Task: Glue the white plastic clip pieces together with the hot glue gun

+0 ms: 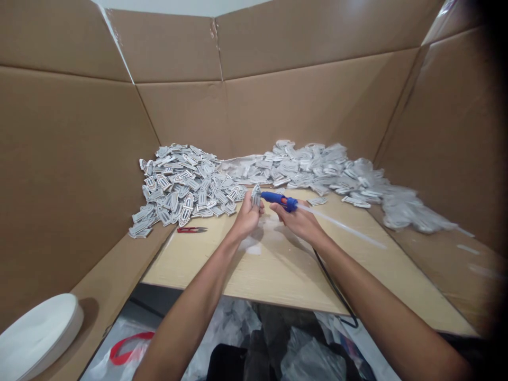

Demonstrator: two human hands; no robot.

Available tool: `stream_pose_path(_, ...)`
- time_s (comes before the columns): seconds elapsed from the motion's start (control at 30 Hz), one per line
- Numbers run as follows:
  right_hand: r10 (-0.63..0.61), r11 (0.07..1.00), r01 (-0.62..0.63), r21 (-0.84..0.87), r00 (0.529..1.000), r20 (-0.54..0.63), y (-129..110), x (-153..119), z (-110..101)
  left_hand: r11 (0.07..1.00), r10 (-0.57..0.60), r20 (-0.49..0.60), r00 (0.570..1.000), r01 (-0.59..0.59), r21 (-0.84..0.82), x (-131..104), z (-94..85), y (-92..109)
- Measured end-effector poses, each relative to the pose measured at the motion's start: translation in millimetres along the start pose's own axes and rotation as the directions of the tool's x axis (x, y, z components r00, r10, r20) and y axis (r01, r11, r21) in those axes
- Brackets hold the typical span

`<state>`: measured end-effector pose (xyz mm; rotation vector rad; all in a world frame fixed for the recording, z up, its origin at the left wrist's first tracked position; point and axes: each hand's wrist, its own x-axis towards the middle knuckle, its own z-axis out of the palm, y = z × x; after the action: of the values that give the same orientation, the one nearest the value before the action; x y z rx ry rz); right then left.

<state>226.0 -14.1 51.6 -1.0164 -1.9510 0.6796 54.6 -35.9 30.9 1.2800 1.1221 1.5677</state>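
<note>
My left hand (249,216) grips a small grey arch-shaped piece (256,196) and holds it upright above the tabletop. My right hand (296,219) is wrapped round a blue hot glue gun (280,200), its nozzle pointing left, right at the piece; whether they touch I cannot tell. A long clear glue stick (341,225) sticks out from the back of the gun, and a black cord (333,286) hangs below my right forearm. To the left, a heap of similar grey and white pieces (190,185) lies close to my left hand.
Red thread snips (192,230) lie on the wooden board (190,264). Plastic-wrapped pieces (313,164) are piled at the back right. Cardboard walls (317,100) enclose the table. A white round container (43,338) stands at lower left. Plastic bags (309,357) lie below the board's front edge.
</note>
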Motion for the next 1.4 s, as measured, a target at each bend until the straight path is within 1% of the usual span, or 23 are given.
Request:
stream_pose_path(0.07, -0.056, 0.998, 0.057, -0.030, 0.998, 0.032, -1, 0, 0, 0.995, 0.055, -0.012, 0.998, -0.054, 0.079, -3, -2.0, 2)
stream_pose_path(0.13, -0.159, 0.981, 0.164, -0.099, 0.985, 0.060, -2, -1, 0, 0.981, 0.117, -0.009, 0.993, -0.114, 0.155, -6, -4.2, 4)
stream_pose_path(0.2, -0.226, 0.947, 0.244, -0.210, 0.968, 0.106, -4, -2, 3, 0.966, 0.150, 0.016, 0.988, -0.150, 0.211, -8, -6.4, 6)
stream_pose_path(0.23, -0.235, 0.923, 0.258, -0.285, 0.966, 0.112, -5, -3, 4, 0.960, 0.152, 0.028, 0.988, -0.154, 0.232, -8, -7.4, 6)
stream_pose_path(0.27, -0.230, 0.897, 0.249, -0.366, 0.968, 0.097, -6, -4, 5, 0.957, 0.146, 0.032, 0.989, -0.149, 0.247, -8, -8.4, 5)
stream_pose_path(0.33, -0.206, 0.845, 0.186, -0.501, 0.978, 0.016, -7, -5, 6, 0.958, 0.125, 0.012, 0.992, -0.124, 0.259, -7, -10.2, 3)
stream_pose_path(0.4, -0.200, 0.832, 0.128, -0.539, 0.977, -0.076, -5, -4, 3, 0.966, 0.103, -0.022, 0.994, -0.095, 0.241, -4, -11.8, -1)
stream_pose_path(0.47, -0.217, 0.864, 0.141, -0.483, 0.970, -0.106, -1, -2, -1, 0.974, 0.080, -0.057, 0.995, -0.066, 0.215, -2, -13.2, -4)
stream_pose_path(0.53, -0.235, 0.910, 0.175, -0.375, 0.965, -0.118, 5, 1, -6, 0.971, 0.071, -0.096, 0.993, -0.046, 0.233, -1, -14.4, -4)
stream_pose_path(0.57, -0.218, 0.935, 0.167, -0.312, 0.966, -0.136, 8, 2, -9, 0.966, 0.079, -0.123, 0.989, -0.045, 0.255, 0, -14.9, -3)
stream_pose_path(0.6, -0.176, 0.961, 0.136, -0.241, 0.972, -0.155, 10, 3, -11, 0.960, 0.096, -0.153, 0.984, -0.050, 0.277, 1, -15.3, -1)
stream_pose_path(0.67, -0.041, 0.997, 0.029, -0.073, 0.985, -0.166, 11, 5, -13, 0.951, 0.132, -0.198, 0.971, -0.068, 0.302, 2, -15.6, 2)
stream_pose_path(0.73, 0.061, 0.993, -0.050, 0.104, 0.992, -0.106, 10, 5, -15, 0.955, 0.146, -0.219, 0.965, -0.080, 0.285, 3, -15.4, 5)
stream_pose_path(0.8, 0.083, 0.968, -0.077, 0.237, 0.996, -0.014, 8, 5, -15, 0.970, 0.123, -0.221, 0.968, -0.070, 0.233, 5, -14.6, 6)
stream_pose_path(0.83, 0.082, 0.958, -0.085, 0.275, 0.996, 0.022, 6, 4, -15, 0.979, 0.100, -0.217, 0.971, -0.057, 0.197, 5, -14.0, 6)
stream_pose_path(0.9, 0.090, 0.948, -0.111, 0.298, 0.993, 0.082, 5, 3, -15, 0.993, 0.049, -0.207, 0.977, -0.025, 0.118, 6, -12.5, 6)
stream_pose_path(0.97, 0.097, 0.951, -0.129, 0.279, 0.987, 0.125, 5, 3, -15, 0.998, 0.012, -0.195, 0.981, -0.001, 0.060, 6, -10.9, 5)
stream_pose_path(1.1, 0.075, 0.970, -0.115, 0.214, 0.980, 0.186, 8, 2, -16, 1.000, 0.009, -0.180, 0.984, -0.007, 0.006, 4, -8.3, 6)
stream_pose_path(1.27, 0.089, 0.975, -0.128, 0.183, 0.974, 0.208, 12, 2, -14, 0.999, 0.038, -0.137, 0.990, -0.039, 0.001, 2, -6.2, 8)
stream_pose_path(1.4, 0.091, 0.971, -0.130, 0.201, 0.977, 0.193, 12, 3, -13, 0.998, 0.057, -0.135, 0.989, -0.057, 0.002, 1, -5.5, 9)
